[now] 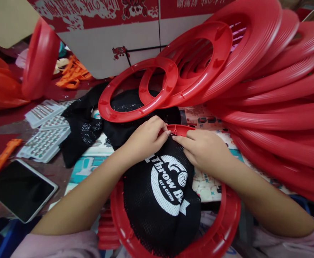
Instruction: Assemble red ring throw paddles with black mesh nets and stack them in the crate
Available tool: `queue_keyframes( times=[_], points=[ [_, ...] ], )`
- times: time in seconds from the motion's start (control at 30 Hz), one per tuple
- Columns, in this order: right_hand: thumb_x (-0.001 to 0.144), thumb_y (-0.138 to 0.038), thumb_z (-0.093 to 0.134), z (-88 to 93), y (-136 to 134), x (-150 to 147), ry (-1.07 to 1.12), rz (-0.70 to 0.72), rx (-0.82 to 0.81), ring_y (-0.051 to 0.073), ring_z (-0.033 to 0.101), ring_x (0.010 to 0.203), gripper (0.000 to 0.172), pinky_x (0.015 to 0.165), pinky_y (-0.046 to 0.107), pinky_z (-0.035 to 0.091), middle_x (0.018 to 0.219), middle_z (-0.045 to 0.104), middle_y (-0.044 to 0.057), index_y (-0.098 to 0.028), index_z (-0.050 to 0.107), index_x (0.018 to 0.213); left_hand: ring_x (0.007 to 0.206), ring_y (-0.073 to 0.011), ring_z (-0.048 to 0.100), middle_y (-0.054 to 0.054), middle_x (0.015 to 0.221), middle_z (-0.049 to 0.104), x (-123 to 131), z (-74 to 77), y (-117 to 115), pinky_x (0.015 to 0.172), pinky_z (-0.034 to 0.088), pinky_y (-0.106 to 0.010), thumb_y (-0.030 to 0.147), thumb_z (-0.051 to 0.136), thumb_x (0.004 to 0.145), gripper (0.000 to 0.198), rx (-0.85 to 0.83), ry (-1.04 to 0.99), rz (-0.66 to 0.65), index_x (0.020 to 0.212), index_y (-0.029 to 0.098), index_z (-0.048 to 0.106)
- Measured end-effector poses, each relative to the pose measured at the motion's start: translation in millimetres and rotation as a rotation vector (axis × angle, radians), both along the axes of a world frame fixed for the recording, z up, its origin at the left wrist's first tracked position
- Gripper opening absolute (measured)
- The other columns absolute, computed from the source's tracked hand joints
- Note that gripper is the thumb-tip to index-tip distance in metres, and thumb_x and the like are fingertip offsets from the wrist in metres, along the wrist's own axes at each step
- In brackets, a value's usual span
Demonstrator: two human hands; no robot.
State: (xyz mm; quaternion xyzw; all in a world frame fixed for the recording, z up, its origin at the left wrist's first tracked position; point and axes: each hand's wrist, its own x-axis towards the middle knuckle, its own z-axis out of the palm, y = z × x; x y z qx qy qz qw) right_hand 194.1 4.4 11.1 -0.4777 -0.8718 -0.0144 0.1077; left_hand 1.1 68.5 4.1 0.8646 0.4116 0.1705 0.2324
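A black mesh cloth (pixel 143 211) with white printed lettering hangs across a red plastic ring (pixel 230 222). My left hand (pixel 150 138) pinches the cloth's upper edge between thumb and finger, by the ring's far rim. Close beside it, my right hand (pixel 203 148) grips the same edge with its fingertips. The cloth's right side droops loosely, and bare table shows through the ring there. Further back, a smaller red ring (pixel 105 104) lies on more black mesh cloth (pixel 127 102).
Many red rings (pixel 275 118) lean in a heap at the right. Clear boxes of small metal parts (pixel 44 143), a tablet (pixel 21 190) and orange plastic pieces (pixel 73 71) lie to the left. A printed carton (pixel 103 46) stands behind.
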Motion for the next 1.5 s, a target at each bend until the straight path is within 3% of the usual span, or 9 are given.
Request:
queue_keyframes(
  times=[0.3, 0.5, 0.67, 0.83, 1.23, 1.5],
  points=[
    [0.09, -0.018, 0.05, 8.7, -0.7, -0.7, -0.051, -0.08, -0.133, 0.021, 0.06, 0.072, 0.03, 0.062, 0.032, 0.032, 0.08, 0.067, 0.007, -0.021, 0.072, 0.11, 0.079, -0.0202, 0.055, -0.006, 0.085, 0.055, 4.0, -1.0, -0.7, 0.074, 0.048, -0.037, 0.025, 0.048, 0.09, 0.014, 0.001, 0.078, 0.045, 0.08, 0.017, 0.055],
    [0.086, -0.013, 0.05, 14.1, 7.1, 12.2, 0.073, -0.02, -0.272, 0.022, 0.063, 0.087, 0.027, 0.077, 0.032, 0.043, 0.094, 0.072, 0.009, -0.016, 0.075, 0.097, 0.095, -0.0224, 0.06, -0.009, 0.099, 0.063, 0.3, -2.0, -2.7, 0.087, 0.05, -0.042, 0.025, 0.044, 0.093, 0.015, 0.082, 0.0, -0.065, 0.098, 0.015, 0.055],
    [0.085, -0.01, 0.049, 12.8, 10.0, 19.7, 0.131, 0.055, -0.232, 0.021, 0.062, 0.083, 0.027, 0.079, 0.032, 0.046, 0.088, 0.071, 0.01, -0.012, 0.075, 0.092, 0.123, -0.0241, 0.055, -0.015, 0.126, 0.062, -1.8, -0.5, -5.4, 0.103, 0.045, -0.044, 0.02, 0.045, 0.094, 0.022, 0.142, -0.047, -0.271, 0.11, 0.013, 0.058],
    [0.086, -0.01, 0.047, 6.5, 13.1, 22.3, 0.154, 0.079, -0.07, 0.021, 0.056, 0.076, 0.028, 0.072, 0.031, 0.045, 0.078, 0.066, 0.011, -0.009, 0.075, 0.089, 0.129, -0.0268, 0.052, -0.016, 0.133, 0.059, -2.3, 0.6, -4.5, 0.107, 0.043, -0.048, 0.02, 0.05, 0.091, 0.03, 0.157, 0.028, -0.363, 0.12, 0.014, 0.056],
    [0.087, -0.012, 0.048, -6.2, 21.4, 24.6, 0.137, 0.035, 0.02, 0.02, 0.051, 0.073, 0.028, 0.067, 0.029, 0.039, 0.074, 0.061, 0.009, -0.011, 0.075, 0.084, 0.122, -0.0307, 0.054, -0.018, 0.132, 0.057, -2.7, -4.2, -4.6, 0.104, 0.045, -0.049, 0.02, 0.049, 0.091, 0.035, 0.269, 0.069, -0.367, 0.123, 0.013, 0.062],
    [0.086, -0.012, 0.049, -5.8, 24.1, 20.5, 0.064, -0.024, -0.107, 0.021, 0.053, 0.075, 0.028, 0.07, 0.031, 0.04, 0.075, 0.061, 0.01, -0.01, 0.077, 0.091, 0.123, -0.0314, 0.055, -0.02, 0.135, 0.055, -3.4, -9.1, -5.0, 0.106, 0.045, -0.05, 0.021, 0.05, 0.092, 0.036, 0.312, 0.102, -0.341, 0.124, 0.012, 0.063]
  ],
)
